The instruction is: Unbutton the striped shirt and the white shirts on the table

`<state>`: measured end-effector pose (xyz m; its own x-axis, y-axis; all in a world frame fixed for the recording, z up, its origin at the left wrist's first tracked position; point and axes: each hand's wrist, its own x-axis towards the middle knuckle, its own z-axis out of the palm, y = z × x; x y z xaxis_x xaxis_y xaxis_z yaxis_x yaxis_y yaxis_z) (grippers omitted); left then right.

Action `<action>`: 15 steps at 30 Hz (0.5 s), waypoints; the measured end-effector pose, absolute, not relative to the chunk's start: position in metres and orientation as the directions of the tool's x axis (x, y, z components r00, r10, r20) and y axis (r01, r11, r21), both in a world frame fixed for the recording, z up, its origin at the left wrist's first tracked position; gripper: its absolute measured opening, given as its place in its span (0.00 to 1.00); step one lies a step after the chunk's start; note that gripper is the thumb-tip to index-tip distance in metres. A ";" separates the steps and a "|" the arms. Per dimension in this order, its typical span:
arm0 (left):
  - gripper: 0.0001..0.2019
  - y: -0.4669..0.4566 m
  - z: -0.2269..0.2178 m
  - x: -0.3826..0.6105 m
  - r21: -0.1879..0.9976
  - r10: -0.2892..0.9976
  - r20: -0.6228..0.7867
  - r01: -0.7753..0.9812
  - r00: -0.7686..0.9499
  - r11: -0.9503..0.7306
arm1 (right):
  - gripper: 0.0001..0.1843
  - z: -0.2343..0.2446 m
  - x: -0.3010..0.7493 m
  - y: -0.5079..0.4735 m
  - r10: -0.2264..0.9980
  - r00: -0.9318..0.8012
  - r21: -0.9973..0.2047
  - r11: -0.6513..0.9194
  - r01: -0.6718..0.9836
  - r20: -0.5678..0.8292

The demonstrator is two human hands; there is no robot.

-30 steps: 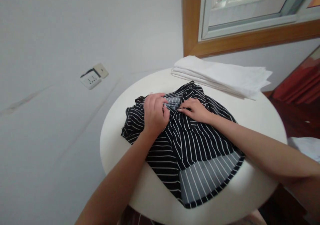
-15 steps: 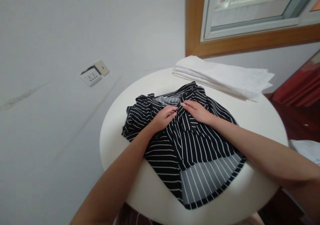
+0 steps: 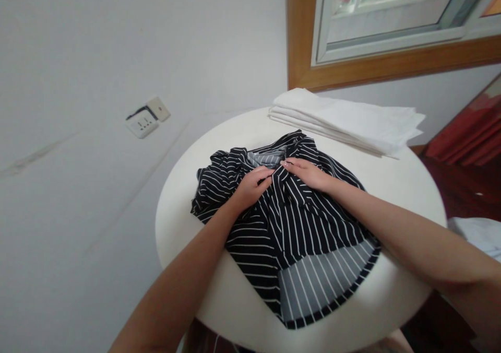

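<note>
A black garment with white stripes [image 3: 297,238] lies spread on a round white table [image 3: 391,186], its grey inner side showing at the near hem and at the collar. My left hand [image 3: 250,186] rests on the cloth near the collar, fingers together and pinching a fold of the fabric. My right hand [image 3: 307,173] lies just to the right of it, fingers extended and pressed flat on the cloth. The fingertips of both hands nearly meet.
A stack of folded white cloth [image 3: 348,120] sits at the table's far edge below a wood-framed window [image 3: 383,60]. A wall socket [image 3: 143,123] is on the white wall at left. Red fabric [image 3: 469,133] and dark floor lie to the right.
My left hand slid from on top of the collar fold down toward me, uncovering the grey collar lining. My right hand stayed nearly in place.
</note>
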<state>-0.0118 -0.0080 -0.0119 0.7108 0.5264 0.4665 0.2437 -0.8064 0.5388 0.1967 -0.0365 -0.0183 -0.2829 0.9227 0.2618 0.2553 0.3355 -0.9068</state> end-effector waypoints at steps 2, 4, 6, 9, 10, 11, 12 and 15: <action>0.12 -0.008 -0.011 -0.012 0.558 0.536 0.453 0.242 0.712 -0.794 | 0.21 -0.018 0.197 -0.037 0.920 -0.298 -0.909 0.332 0.252 0.253; 0.12 -0.008 -0.011 -0.012 0.577 0.570 0.441 0.267 0.694 -0.772 | 0.20 -0.017 0.197 -0.037 0.915 -0.314 -0.907 0.336 0.254 0.252; 0.10 -0.009 -0.012 -0.012 0.593 0.622 0.434 0.313 0.651 -0.742 | 0.21 -0.017 0.197 -0.037 0.914 -0.324 -0.908 0.333 0.254 0.245; 0.09 -0.011 -0.014 -0.008 0.609 0.691 0.440 0.376 0.573 -0.699 | 0.22 -0.017 0.197 -0.037 0.914 -0.333 -0.910 0.324 0.259 0.231; 0.08 -0.012 -0.015 -0.007 0.613 0.706 0.442 0.389 0.553 -0.688 | 0.22 -0.018 0.197 -0.036 0.914 -0.335 -0.908 0.325 0.263 0.231; 0.08 -0.013 -0.016 -0.005 0.616 0.719 0.443 0.400 0.536 -0.678 | 0.23 -0.018 0.196 -0.036 0.913 -0.335 -0.906 0.330 0.265 0.234; 0.08 -0.013 -0.017 -0.004 0.619 0.730 0.443 0.412 0.520 -0.669 | 0.23 -0.018 0.196 -0.036 0.911 -0.335 -0.904 0.335 0.266 0.240; 0.08 -0.014 -0.018 -0.002 0.618 0.758 0.457 0.447 0.465 -0.647 | 0.22 -0.020 0.196 -0.035 0.912 -0.330 -0.910 0.333 0.248 0.244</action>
